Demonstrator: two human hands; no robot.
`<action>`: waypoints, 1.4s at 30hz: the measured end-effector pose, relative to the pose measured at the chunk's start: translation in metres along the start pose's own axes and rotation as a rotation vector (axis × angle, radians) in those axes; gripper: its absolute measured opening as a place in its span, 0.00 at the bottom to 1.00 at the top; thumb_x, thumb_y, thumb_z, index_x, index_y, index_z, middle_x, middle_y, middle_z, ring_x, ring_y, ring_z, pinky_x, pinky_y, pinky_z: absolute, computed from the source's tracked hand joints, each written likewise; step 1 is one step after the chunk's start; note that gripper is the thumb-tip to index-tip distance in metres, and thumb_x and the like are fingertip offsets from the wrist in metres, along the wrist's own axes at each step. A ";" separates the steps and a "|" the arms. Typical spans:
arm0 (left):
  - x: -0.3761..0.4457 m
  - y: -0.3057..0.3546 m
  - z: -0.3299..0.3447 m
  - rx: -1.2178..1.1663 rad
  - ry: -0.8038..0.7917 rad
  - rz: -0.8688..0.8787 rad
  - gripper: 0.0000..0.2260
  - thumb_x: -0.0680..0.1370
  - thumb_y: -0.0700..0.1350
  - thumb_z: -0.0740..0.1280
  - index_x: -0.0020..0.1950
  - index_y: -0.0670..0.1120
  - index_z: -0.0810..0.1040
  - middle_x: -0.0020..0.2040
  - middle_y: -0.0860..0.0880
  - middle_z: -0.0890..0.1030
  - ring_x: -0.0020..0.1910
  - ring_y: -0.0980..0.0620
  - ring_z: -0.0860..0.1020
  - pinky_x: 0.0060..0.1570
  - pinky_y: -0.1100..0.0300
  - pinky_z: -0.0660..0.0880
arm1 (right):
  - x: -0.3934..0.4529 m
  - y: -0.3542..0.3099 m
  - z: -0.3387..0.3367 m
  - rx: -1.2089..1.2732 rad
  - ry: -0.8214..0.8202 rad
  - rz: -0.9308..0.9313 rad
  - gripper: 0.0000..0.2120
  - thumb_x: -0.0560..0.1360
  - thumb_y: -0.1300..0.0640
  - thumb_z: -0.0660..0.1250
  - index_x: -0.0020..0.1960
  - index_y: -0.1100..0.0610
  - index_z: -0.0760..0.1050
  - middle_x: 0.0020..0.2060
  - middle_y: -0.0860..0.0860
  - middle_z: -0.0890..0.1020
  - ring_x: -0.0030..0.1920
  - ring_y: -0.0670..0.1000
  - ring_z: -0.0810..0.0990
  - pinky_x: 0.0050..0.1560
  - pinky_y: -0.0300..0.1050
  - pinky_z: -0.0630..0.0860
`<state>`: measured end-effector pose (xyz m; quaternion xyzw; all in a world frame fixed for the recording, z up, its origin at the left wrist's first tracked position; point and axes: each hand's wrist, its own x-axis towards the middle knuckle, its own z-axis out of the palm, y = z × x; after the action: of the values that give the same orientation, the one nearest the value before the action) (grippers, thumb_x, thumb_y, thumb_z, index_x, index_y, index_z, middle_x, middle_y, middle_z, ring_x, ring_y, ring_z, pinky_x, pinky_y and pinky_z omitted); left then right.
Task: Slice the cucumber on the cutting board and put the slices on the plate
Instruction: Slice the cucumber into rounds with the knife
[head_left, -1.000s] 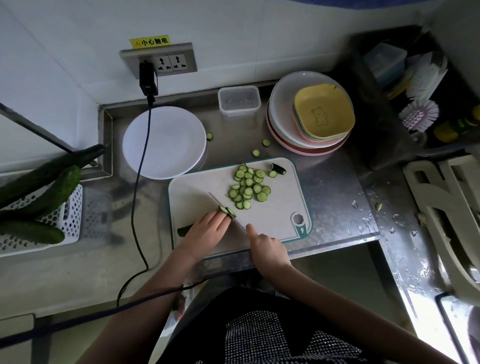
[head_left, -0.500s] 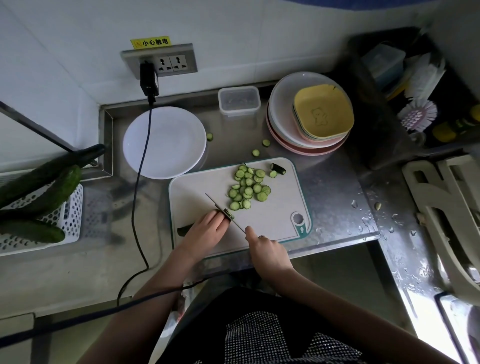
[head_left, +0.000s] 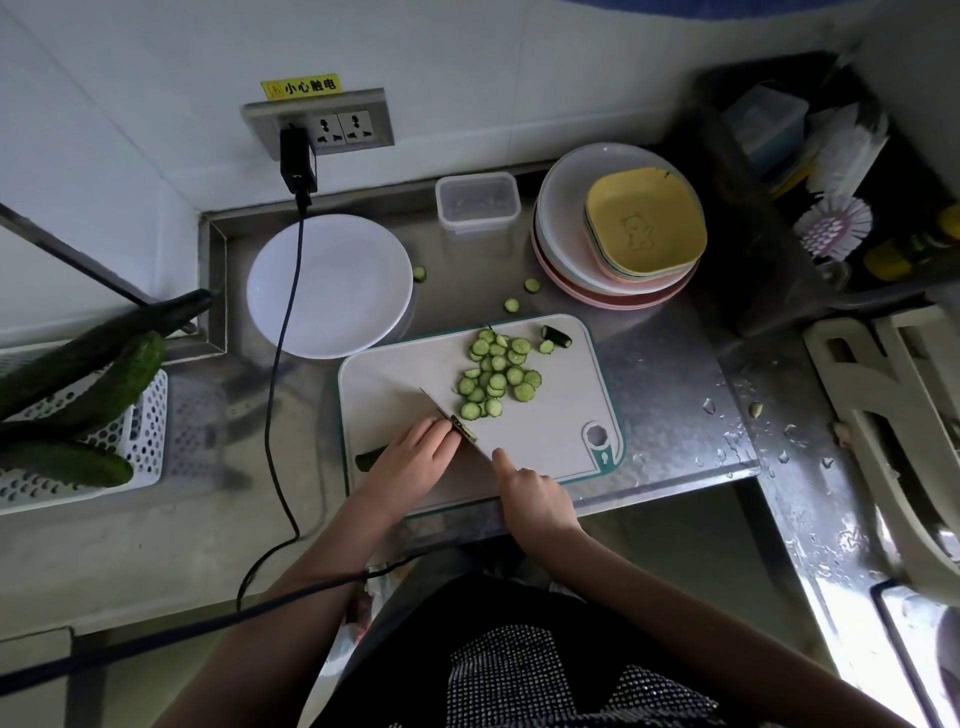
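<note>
A white cutting board (head_left: 550, 441) with a teal rim lies on the steel counter. On its near left my left hand (head_left: 410, 460) presses down a cucumber (head_left: 370, 459); only the dark stub end and a sliver at the fingertips show. My right hand (head_left: 535, 496) grips a knife (head_left: 449, 415), forefinger along the spine, blade slanting across the cucumber's cut end. A heap of cucumber slices (head_left: 498, 374) and a cut-off end piece (head_left: 557, 335) lie on the board's far side. The white plate (head_left: 330, 283) stands behind the board at the left, nothing on it.
Three stray slices (head_left: 511, 305) lie on the counter beyond the board. A black cable (head_left: 280, 364) runs from the wall socket over the plate to me. A clear box (head_left: 478, 201) and stacked plates and bowls (head_left: 618, 228) sit behind. Whole cucumbers (head_left: 88, 374) rest in a white basket at left.
The knife has gone on chopping at the cucumber's end, its tip swinging a little up and left. My left hand has held its place on the cucumber.
</note>
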<state>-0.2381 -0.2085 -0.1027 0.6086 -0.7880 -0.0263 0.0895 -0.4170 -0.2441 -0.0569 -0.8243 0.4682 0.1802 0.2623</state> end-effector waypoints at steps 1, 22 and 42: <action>0.000 0.000 0.000 -0.011 0.000 -0.002 0.12 0.72 0.36 0.55 0.54 0.41 0.70 0.50 0.43 0.79 0.53 0.45 0.70 0.45 0.53 0.80 | 0.000 0.000 0.001 0.004 0.007 0.002 0.17 0.76 0.70 0.54 0.62 0.57 0.59 0.48 0.58 0.81 0.49 0.61 0.81 0.40 0.50 0.71; 0.000 -0.001 -0.006 0.012 0.009 -0.023 0.14 0.71 0.35 0.54 0.52 0.38 0.76 0.46 0.42 0.80 0.51 0.45 0.72 0.38 0.54 0.80 | -0.003 -0.005 0.006 0.028 0.055 -0.046 0.09 0.80 0.63 0.54 0.58 0.55 0.58 0.44 0.58 0.80 0.44 0.62 0.80 0.36 0.49 0.68; -0.005 -0.007 -0.006 0.080 0.018 0.055 0.14 0.72 0.37 0.58 0.48 0.43 0.82 0.44 0.48 0.80 0.47 0.49 0.78 0.44 0.57 0.78 | -0.013 -0.008 -0.001 0.116 0.073 -0.063 0.06 0.83 0.54 0.50 0.56 0.56 0.59 0.44 0.61 0.81 0.44 0.63 0.80 0.37 0.49 0.67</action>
<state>-0.2293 -0.2049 -0.0987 0.5901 -0.8039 0.0131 0.0730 -0.4162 -0.2322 -0.0472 -0.8282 0.4608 0.1142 0.2977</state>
